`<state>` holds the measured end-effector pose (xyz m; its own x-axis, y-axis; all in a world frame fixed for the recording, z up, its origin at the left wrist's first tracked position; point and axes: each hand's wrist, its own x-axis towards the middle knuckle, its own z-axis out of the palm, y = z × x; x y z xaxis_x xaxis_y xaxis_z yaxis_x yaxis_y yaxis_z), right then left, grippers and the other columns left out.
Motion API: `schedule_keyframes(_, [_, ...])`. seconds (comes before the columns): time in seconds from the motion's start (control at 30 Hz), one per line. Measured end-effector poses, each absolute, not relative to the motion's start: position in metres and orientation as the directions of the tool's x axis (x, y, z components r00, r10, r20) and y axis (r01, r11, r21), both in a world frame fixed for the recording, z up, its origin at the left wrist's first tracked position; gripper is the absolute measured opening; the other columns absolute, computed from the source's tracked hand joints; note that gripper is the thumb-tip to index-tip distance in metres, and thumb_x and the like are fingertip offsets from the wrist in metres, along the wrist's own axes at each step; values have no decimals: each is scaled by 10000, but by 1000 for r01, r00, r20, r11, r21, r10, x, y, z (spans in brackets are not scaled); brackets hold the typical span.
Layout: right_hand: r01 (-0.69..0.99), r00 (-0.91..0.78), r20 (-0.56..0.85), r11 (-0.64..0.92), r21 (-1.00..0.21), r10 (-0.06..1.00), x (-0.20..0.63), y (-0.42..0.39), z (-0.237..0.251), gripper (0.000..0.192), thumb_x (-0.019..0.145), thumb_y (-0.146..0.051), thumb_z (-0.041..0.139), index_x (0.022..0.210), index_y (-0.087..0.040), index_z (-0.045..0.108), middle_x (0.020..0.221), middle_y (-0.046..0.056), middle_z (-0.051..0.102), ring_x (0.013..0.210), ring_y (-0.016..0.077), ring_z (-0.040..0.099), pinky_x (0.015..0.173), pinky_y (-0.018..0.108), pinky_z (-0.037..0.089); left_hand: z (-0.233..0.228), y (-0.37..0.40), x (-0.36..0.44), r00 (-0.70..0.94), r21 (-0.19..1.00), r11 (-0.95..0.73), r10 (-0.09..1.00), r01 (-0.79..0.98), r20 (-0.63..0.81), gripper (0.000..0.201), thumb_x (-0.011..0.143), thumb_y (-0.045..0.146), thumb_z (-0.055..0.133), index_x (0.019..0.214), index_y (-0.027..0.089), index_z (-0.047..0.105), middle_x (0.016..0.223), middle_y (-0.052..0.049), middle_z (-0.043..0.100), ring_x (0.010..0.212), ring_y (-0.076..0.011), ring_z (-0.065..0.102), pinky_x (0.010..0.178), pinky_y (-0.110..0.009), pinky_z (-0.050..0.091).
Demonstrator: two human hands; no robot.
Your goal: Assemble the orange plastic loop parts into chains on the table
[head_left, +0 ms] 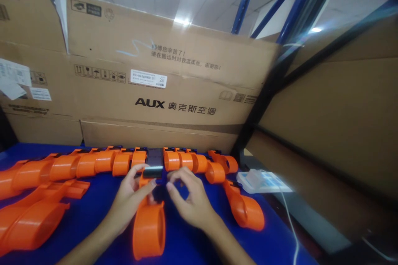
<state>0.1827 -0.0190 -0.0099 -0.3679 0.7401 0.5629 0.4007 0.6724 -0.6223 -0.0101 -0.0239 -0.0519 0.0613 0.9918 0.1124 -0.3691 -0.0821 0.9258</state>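
An orange plastic housing [148,227] lies on the blue table [93,215] right in front of me, its round end toward me. My left hand [132,196] grips its far end, thumb on a small black part [153,172] at its top. My right hand [189,198] is beside it on the right, fingers curled and pinched near the same black part. Whether the right hand holds anything I cannot tell.
A row of orange housings [102,161] runs along the table's back, with a dark block [154,156] among them. More orange housings [34,219] lie at left and one [245,209] at right. Large cardboard boxes [161,87] stand behind. A white plastic box [263,181] with a cable sits right.
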Motion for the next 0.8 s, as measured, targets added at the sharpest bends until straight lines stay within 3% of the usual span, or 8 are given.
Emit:
schedule_keyframes(0.1, [158,-315,461,525,-836,830,182,-16,-6,217,957,-355,557,1142,-243,569,985,53,688,951,213,655,871,359,506,-50,-27,-9,148,918,9,988,-397,54,716,790,352,773,1385,267,384,722,-9,698,598,-200,696,662,-371,591])
schedule_keyframes(0.17, [6,-410,365,403,-915,836,180,-14,-3,372,949,-377,574,1298,-272,499,1027,49,695,1016,220,657,928,393,496,-48,-30,-7,221,908,73,975,-413,22,741,801,341,767,1416,297,356,977,-85,724,706,-243,740,716,-426,602])
schedule_keyframes(0.23, [-79,-496,296,297,-952,817,178,-12,-2,428,935,-404,590,1335,-285,490,1068,52,695,1037,227,653,944,410,488,-47,-32,-6,275,902,107,961,-418,14,712,803,335,766,1405,333,386,1293,-136,616,775,-265,753,723,-440,610])
schedule_keyframes(0.3, [-124,-518,274,246,-961,810,177,-8,-5,438,910,-427,622,1308,-277,521,1096,56,685,1035,226,648,933,396,486,-48,-33,-6,309,905,112,951,-410,23,702,793,317,777,1395,344,418,1468,-147,471,809,-275,756,706,-424,614])
schedule_keyframes(0.37, [-134,-505,276,242,-961,818,177,-3,-12,447,881,-440,659,1275,-265,542,1088,56,672,1010,216,642,894,361,493,-49,-32,-6,333,913,110,943,-393,29,727,773,284,798,1401,312,434,1455,-160,488,849,-289,753,726,-409,612])
schedule_keyframes(0.5, [-69,-443,282,281,-957,851,175,5,-24,422,844,-466,703,1183,-257,563,1006,38,651,922,190,625,791,301,500,-51,-29,-8,347,921,107,937,-375,32,705,782,282,794,1397,217,455,1176,-169,688,899,-310,744,770,-417,601])
schedule_keyframes(0.8, [-85,-429,327,323,-943,842,168,3,-29,330,845,-443,716,1015,-238,520,906,1,561,852,157,554,749,264,466,-47,-27,-8,262,936,84,965,-343,9,642,788,364,775,1346,189,510,1041,-145,754,826,-305,753,685,-394,601])
